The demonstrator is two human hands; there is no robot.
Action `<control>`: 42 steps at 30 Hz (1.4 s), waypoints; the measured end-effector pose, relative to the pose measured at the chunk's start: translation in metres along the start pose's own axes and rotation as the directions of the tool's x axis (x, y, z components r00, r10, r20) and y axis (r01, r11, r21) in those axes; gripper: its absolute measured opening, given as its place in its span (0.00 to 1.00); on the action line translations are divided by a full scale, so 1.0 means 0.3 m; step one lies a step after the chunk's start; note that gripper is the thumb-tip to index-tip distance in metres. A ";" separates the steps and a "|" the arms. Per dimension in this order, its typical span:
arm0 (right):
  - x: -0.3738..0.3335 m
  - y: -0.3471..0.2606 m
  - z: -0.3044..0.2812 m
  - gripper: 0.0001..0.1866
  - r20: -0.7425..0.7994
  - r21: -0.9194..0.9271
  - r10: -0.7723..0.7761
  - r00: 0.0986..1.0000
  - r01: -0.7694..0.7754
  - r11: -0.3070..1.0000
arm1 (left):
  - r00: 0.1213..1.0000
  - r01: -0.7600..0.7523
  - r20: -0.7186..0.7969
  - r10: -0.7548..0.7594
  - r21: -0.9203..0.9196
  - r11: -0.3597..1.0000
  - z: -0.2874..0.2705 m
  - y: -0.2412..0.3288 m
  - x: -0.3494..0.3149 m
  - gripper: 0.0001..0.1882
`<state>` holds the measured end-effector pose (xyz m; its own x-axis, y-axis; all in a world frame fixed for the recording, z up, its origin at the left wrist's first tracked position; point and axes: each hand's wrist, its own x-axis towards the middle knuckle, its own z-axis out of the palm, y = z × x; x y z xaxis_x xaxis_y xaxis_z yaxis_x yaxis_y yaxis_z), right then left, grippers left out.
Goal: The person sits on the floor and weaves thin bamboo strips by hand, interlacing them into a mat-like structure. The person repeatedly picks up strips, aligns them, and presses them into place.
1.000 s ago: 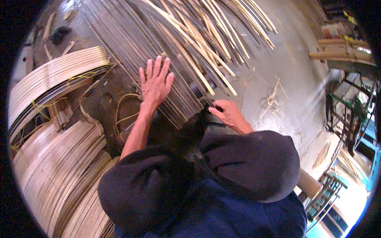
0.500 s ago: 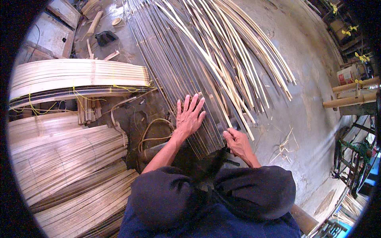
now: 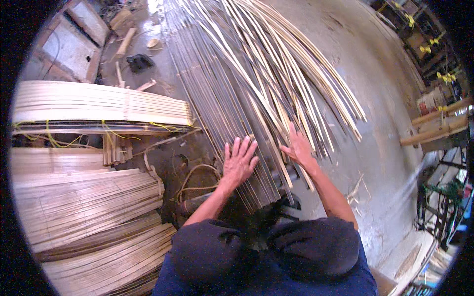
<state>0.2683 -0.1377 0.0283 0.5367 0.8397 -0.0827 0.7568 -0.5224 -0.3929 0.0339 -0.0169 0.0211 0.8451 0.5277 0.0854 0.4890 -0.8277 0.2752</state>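
Left hand (image 3: 239, 165) lies flat, fingers spread, over the dark strips (image 3: 210, 93), which run from near centre to far; nothing gripped. Right hand (image 3: 300, 148) is open above the loose pale strips (image 3: 271, 69), just right; contact I cannot tell. I judge all strips light, springy, possibly splintery; I'd pinch near ends. Bundles (image 3: 101, 101) crowd the left edge; grey floor (image 3: 375, 163) at right offers swinging room.

I could totally slip through over the grey floor (image 3: 385, 163) well right of the dark strip row (image 3: 212, 98); loose pale sticks (image 3: 286, 74) clog its right flank; slat stacks (image 3: 84, 207) and a looped cord (image 3: 197, 166) crowd its left
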 end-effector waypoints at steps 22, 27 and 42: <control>-0.015 -0.098 -0.113 0.23 0.096 -0.033 0.006 0.995 -0.003 0.999 | 1.000 0.010 -0.029 -0.010 -0.011 1.000 0.016 -0.018 -0.026 0.31; -0.001 -0.107 -0.140 0.27 0.029 0.437 -0.034 0.999 0.018 0.899 | 0.999 -0.016 -0.037 0.016 -0.011 1.000 0.025 -0.004 -0.008 0.31; -0.165 -0.463 -0.515 0.17 -0.131 0.665 0.113 0.985 0.003 0.747 | 1.000 0.003 -0.017 -0.004 -0.024 1.000 0.030 -0.042 -0.038 0.31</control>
<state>0.1942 -0.1296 0.2284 0.6633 0.7483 -0.0059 0.3184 -0.2893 -0.9027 0.0199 -0.0143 0.0082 0.8396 0.5338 0.1007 0.4864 -0.8213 0.2982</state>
